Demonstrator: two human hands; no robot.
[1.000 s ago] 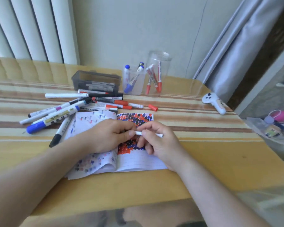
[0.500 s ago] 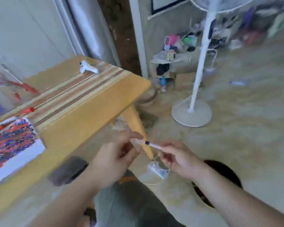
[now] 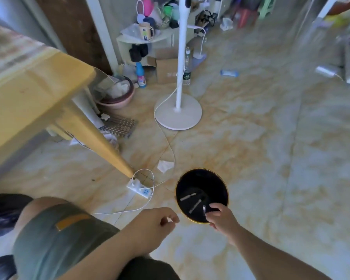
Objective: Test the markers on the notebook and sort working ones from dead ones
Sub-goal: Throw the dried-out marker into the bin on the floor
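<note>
**Marker held over the black bin**

In the head view I looked down at the floor beside the table [image 3: 28, 81]. My right hand [image 3: 222, 218] was over the near rim of the round black bin [image 3: 220, 178], which stood on the tiled floor just right of the table leg. The fingertips of this hand pinched a small pale marker [image 3: 204, 209], which pointed up and over the opening of the bin. Inside the bin, on the dark bottom, lay two other markers [image 3: 190, 197], both tilted and apart from each other.

My left hand [image 3: 156, 223] hung near my knee, left of the bin, with the fingers loosely curled. Something small and white showed between its fingers, but it was blurred and I could not tell whether the hand was gripping it.

A white power strip [image 3: 139, 188] lay at the foot of the table leg, and a white fan stand [image 3: 178, 112] stood farther behind.
</note>
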